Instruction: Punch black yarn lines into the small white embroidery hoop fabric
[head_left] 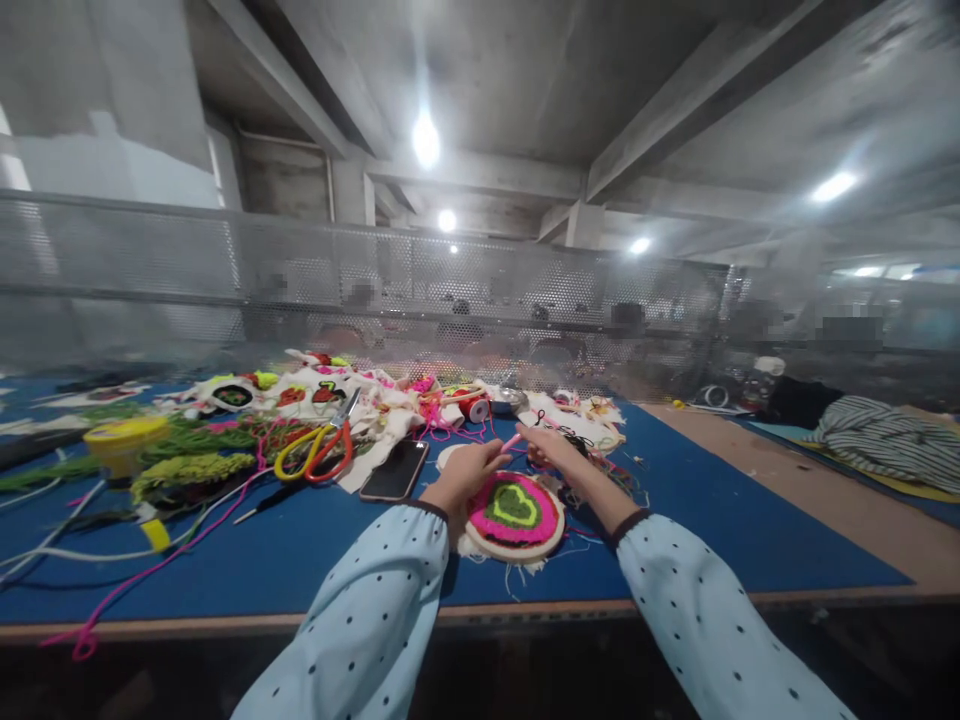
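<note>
A round hoop lies on the blue table in front of me, its cloth filled with a green heart, a lime outline and pink yarn. Just above its far edge, my left hand is closed, fingertips pinching a slim pink tool that looks like a punch needle. My right hand meets it from the other side with its fingers pressed together at the tool's upper end. What the right fingertips hold is too small to make out. A thin black loop shows above them. Loose yarn ends stick out under the hoop.
A phone lies left of my left hand, with orange-and-yellow scissors beyond it. Farther left are a yellow-lidded tub and green yarn. Embroidered cloths pile up behind. A perforated metal screen borders the table's far side.
</note>
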